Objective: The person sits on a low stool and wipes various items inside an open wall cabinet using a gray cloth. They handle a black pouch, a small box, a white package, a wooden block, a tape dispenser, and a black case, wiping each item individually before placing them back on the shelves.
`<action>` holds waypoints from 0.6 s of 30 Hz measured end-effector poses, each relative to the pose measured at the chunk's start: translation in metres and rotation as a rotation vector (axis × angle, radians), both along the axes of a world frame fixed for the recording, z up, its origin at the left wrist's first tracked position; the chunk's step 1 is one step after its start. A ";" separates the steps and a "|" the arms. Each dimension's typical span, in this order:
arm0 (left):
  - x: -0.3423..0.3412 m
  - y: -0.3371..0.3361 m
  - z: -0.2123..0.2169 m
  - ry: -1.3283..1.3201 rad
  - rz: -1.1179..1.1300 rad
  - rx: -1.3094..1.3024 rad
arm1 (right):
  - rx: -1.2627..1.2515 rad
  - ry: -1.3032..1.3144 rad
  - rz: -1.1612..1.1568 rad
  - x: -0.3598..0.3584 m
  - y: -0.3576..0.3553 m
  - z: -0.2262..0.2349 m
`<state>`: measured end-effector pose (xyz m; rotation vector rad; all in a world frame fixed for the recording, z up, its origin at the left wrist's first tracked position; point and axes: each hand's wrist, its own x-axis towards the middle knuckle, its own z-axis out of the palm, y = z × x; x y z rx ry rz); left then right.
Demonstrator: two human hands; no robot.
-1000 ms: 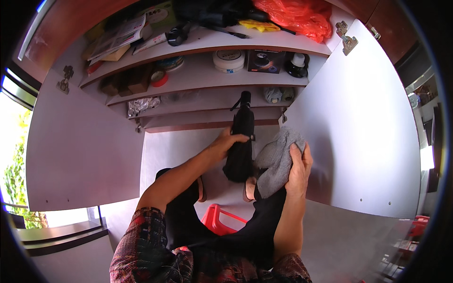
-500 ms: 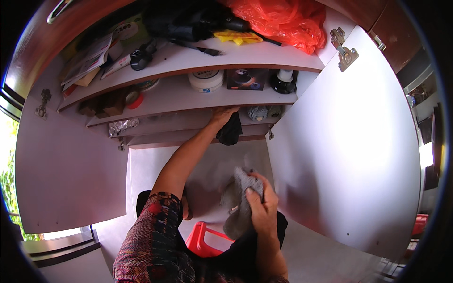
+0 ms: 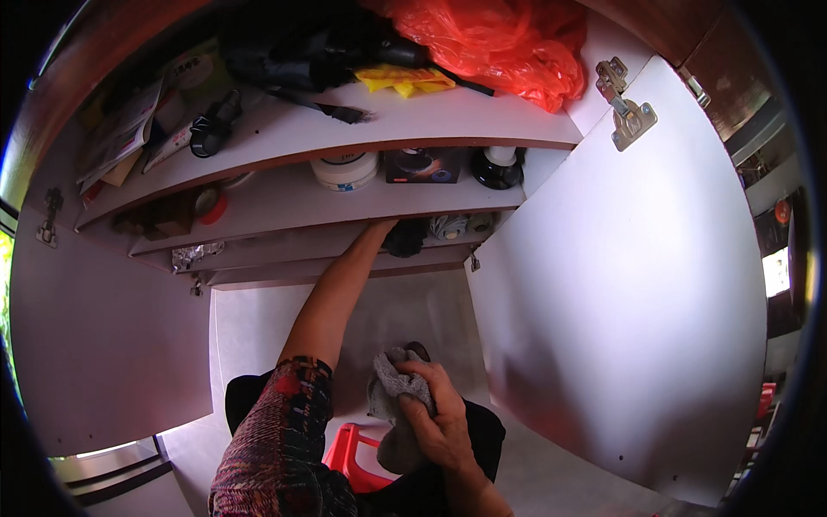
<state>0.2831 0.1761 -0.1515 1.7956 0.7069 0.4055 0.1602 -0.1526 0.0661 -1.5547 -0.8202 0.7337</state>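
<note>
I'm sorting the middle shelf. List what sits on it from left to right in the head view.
Red and white roll → white tub → dark box → black jar with a white lid.

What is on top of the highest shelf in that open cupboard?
On the top shelf lie an orange plastic bag, a yellow cloth, a brush, black gear and papers. Anything behind the bag is hidden.

Orange plastic bag, yellow cloth, white tub, open cupboard door, red stool.
</note>
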 end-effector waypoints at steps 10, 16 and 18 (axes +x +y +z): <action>-0.036 -0.060 -0.010 0.170 0.178 0.195 | 0.047 0.018 0.013 -0.012 0.005 -0.001; -0.049 -0.070 0.014 -0.016 0.177 0.233 | 0.017 -0.026 0.016 -0.012 0.005 -0.003; -0.060 -0.064 0.023 0.011 0.100 0.189 | 0.013 -0.015 0.009 -0.011 0.007 -0.002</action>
